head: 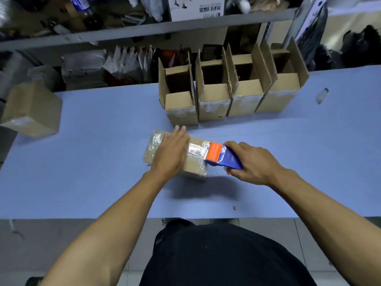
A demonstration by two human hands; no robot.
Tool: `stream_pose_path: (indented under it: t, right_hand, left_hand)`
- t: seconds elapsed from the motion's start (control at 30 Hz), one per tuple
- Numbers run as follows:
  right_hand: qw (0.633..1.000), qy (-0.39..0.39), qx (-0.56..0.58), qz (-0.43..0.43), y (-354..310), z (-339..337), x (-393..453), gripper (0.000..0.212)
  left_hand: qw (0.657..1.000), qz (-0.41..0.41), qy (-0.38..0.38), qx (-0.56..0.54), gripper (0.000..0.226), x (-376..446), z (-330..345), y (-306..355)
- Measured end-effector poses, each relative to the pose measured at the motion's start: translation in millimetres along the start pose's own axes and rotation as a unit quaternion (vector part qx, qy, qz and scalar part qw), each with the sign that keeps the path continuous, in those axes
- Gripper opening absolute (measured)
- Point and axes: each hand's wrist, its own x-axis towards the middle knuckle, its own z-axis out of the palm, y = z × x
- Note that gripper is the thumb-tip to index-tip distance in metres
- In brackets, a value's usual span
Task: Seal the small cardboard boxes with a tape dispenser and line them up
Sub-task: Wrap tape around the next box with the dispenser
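Now, left hand flat on box, right hand w/ tape dispenser

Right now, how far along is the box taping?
Four open-topped cardboard boxes stand lined up at the back with tape across their bottoms. In hand: left hand presses a brown box while right hand runs the blue-orange tape dispenser. Left: lining it up.

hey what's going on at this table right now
A person is taping a small cardboard box shut on a blue table. The left hand lies flat on top of the box, holding it down, while the right hand grips a blue and orange tape dispenser at the box's right end. Four open boxes stand in a row behind it, and another closed box sits at the far left.
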Motion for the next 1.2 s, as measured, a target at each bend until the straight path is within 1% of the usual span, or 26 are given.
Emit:
stream_pose_path:
  t: [0.03, 0.1, 0.27, 0.37, 0.5, 0.53, 0.57, 0.63, 0.67, 0.7, 0.87, 0.97, 1.03, 1.13, 1.2]
  right_hand:
    - [1.0, -0.001, 0.002, -0.001, 0, 2, 0, 0.061]
    - [1.0, -0.002, 0.005, -0.003, 0, 5, 1, 0.058]
    - [0.999, 0.006, 0.032, -0.012, 9, 7, -8, 0.059]
    - [0.999, 0.002, 0.038, 0.003, 20, 5, -22, 0.06]
    - [0.999, -0.011, 0.029, 0.016, 24, 4, -29, 0.061]
    - [0.999, -0.02, 0.018, 0.018, 21, 6, -28, 0.062]
    - [0.999, -0.03, 0.0, 0.02, 18, 8, -26, 0.063]
    - [0.998, -0.042, -0.032, 0.029, 16, 12, -23, 0.066]
    - [0.998, -0.044, -0.034, 0.035, 16, 13, -24, 0.067]
    - [0.998, -0.045, -0.031, 0.042, 17, 14, -26, 0.068]
    - [0.998, -0.041, -0.006, 0.042, 22, 13, -28, 0.071]
    - [0.998, -0.034, 0.005, 0.05, 18, 15, -32, 0.08]
    - [0.997, -0.018, 0.023, 0.067, 22, 10, -39, 0.08]
    - [0.998, -0.026, -0.02, 0.062, 27, 3, -45, 0.078]
    - [0.996, -0.029, -0.045, 0.066, 18, 4, -41, 0.077]
  left_hand:
    - [0.999, 0.016, -0.042, 0.009, 0.047, 1, 4, 10]
    - [0.996, 0.013, -0.078, 0.033, 0.056, 5, 9, 20]
    - [0.993, -0.001, -0.113, 0.042, 0.062, 7, 8, 16]
    - [0.991, 0.0, -0.125, 0.04, 0.065, 8, 8, 18]
    - [0.988, 0.007, -0.139, 0.067, 0.077, 6, 6, 18]
    - [0.986, 0.026, -0.145, 0.084, 0.078, 6, 6, 19]
    - [0.982, 0.063, -0.147, 0.103, 0.077, 7, 7, 24]
    - [0.97, 0.15, -0.146, 0.121, 0.068, 9, 9, 41]
    - [0.968, 0.172, -0.137, 0.119, 0.064, 8, 13, 48]
    - [0.968, 0.173, -0.135, 0.118, 0.063, 8, 16, 53]
    - [0.98, 0.124, -0.123, 0.1, 0.072, 3, 21, 45]
    - [0.981, 0.114, -0.131, 0.087, 0.07, 4, 20, 44]
    - [0.983, 0.107, -0.13, 0.074, 0.07, 4, 22, 45]
    - [0.984, 0.101, -0.134, 0.063, 0.071, 5, 22, 45]
    - [0.984, 0.1, -0.129, 0.068, 0.071, 4, 23, 46]
